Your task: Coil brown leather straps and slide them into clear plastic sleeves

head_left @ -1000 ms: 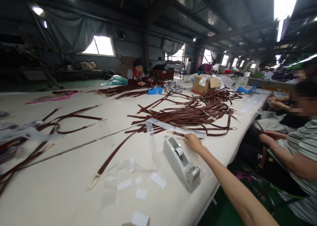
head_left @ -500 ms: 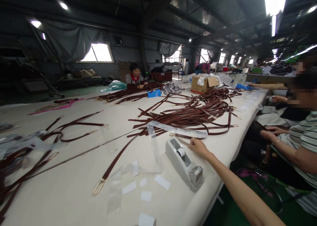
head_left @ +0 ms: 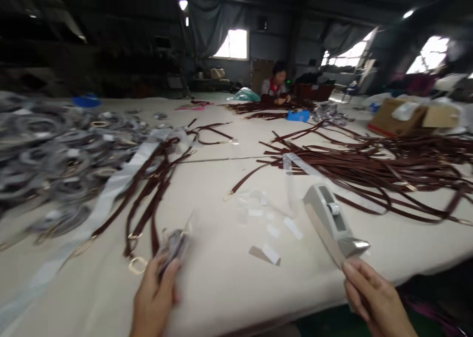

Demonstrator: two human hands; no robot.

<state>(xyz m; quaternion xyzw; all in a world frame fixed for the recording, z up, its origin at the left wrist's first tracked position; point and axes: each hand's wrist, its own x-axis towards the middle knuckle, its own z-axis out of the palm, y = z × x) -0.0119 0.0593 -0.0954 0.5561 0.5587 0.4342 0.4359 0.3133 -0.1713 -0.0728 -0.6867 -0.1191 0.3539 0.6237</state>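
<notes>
In the head view, my left hand (head_left: 157, 290) is closed around a small bundle (head_left: 176, 246) that looks like a coiled strap in clear plastic, blurred by motion. Fingers of my right hand (head_left: 373, 290) pinch the near end of a flat tan strip (head_left: 324, 233). That strip lies along the left side of a grey tape dispenser (head_left: 330, 214), beside my right hand. Between my hands, several white paper slips (head_left: 273, 231) are scattered on the table (head_left: 229, 283). Brown straps (head_left: 142, 199) with gold clasps lie just beyond my left hand.
Many wrapped coils (head_left: 55, 154) cover the table's left side. A large heap of brown straps (head_left: 354, 159) spreads on the right, before a cardboard box (head_left: 397, 115). Blue tape dispensers (head_left: 298, 116) stand farther back. Across the table sits a person (head_left: 275, 88) handling straps.
The view has swung left, bringing the wrapped coils and my left hand with its bundle into sight. My right hand has come from the dispenser's far end to its near end.
</notes>
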